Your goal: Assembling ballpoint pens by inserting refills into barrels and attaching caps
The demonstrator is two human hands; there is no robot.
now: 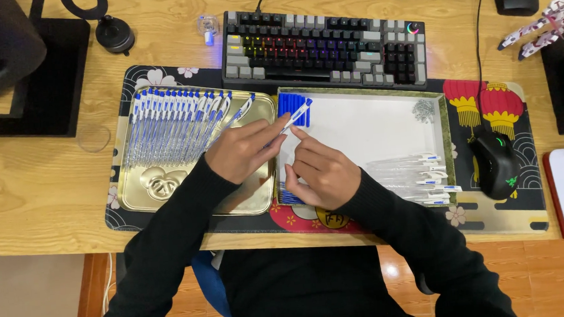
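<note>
My two hands meet where the shallow gold metal tray (pixel 258 202) on my left butts against the white-floored, gold-edged tray (pixel 445 112) on my right, both lying on a dark flower-patterned desk mat (pixel 533 218) that stops short of the near edge of the pale wooden desk (pixel 36 193). The open room is the bare white floor of the right tray, between a stack of blue pen caps (pixel 289 103) at its far left corner and a loose pile of clear pen barrels (pixel 413 173) by its near right wall. Behind both trays a grey and black backlit keyboard (pixel 324 48) closes off the far side, and a black computer mouse (pixel 496 165) sits just right of the white tray.

My left hand (pixel 239 151) is curled almost closed, fingers pinching a slim white and blue plastic pen (pixel 296 116) that points up and to the right over the white tray's left rim. My right hand (pixel 319 172) is loosely bent, the forefinger stretched to the pen near its blue tip; I cannot tell whether it actually grips it.

The gold tray's surface is glossy, with a stamped rounded emblem near its front. Across its far half lies a neat fanned row of assembled white and blue pens (pixel 172 123), side by side, smooth and thin.
</note>
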